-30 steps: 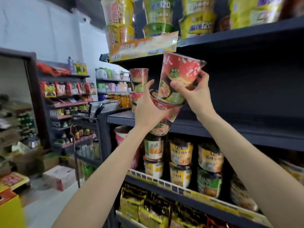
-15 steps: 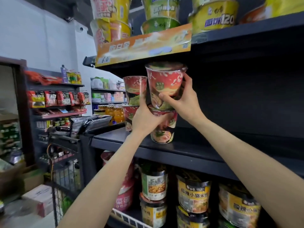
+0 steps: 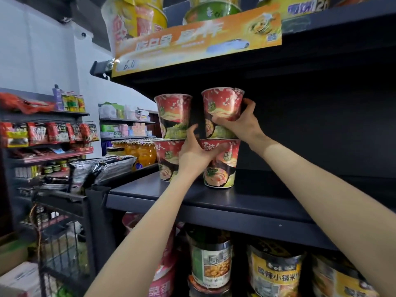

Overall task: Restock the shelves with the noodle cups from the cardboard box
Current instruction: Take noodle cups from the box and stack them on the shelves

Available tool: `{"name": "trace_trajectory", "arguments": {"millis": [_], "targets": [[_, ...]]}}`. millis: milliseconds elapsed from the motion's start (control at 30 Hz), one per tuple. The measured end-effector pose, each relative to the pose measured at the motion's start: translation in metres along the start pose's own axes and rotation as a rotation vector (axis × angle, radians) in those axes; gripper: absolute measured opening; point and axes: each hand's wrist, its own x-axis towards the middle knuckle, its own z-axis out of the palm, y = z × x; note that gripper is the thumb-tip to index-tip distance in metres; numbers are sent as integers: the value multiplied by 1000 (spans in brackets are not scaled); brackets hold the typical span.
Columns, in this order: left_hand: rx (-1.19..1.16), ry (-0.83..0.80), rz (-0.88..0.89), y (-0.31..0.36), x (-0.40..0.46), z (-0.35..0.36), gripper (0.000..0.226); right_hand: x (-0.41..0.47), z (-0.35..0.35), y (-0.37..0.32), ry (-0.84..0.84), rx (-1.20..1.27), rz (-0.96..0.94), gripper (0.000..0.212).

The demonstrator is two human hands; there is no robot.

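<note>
Two red noodle cups stand stacked near the left end of a dark shelf (image 3: 246, 202), close to its front edge. The right hand (image 3: 240, 123) grips the upper cup (image 3: 222, 106) around its lower wall, fingers curled behind it; the left hand (image 3: 196, 153) clasps the lower cup (image 3: 222, 166) at its rim. A second stack (image 3: 172, 136) stands just beside, nearer the shelf's left end.

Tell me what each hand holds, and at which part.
Right hand grips the upper noodle cup at its side wall; left hand grips the lower noodle cup near its rim.
</note>
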Motion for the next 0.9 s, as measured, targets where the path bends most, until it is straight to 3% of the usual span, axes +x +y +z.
{"name": "trace_trajectory", "arguments": {"millis": [167, 400, 500, 600, 733, 900], "targets": [[-39, -62, 23, -3, 6, -7, 94, -6, 0, 5, -91, -58, -61, 110], [157, 47, 201, -2, -13, -7, 88, -21, 3, 2, -53, -88, -116, 115], [249, 54, 192, 3, -16, -14, 88, -30, 3, -4, -38, -123, -99, 111], [298, 108, 190, 8, -26, -27, 73, -50, -2, -15, 22, -137, -106, 86], [66, 317, 514, 25, -52, -37, 36, -97, -18, -26, 263, -156, -358, 42], [-255, 438, 784, 57, -115, -21, 17, -182, -55, -29, 618, -347, -729, 17]]}}
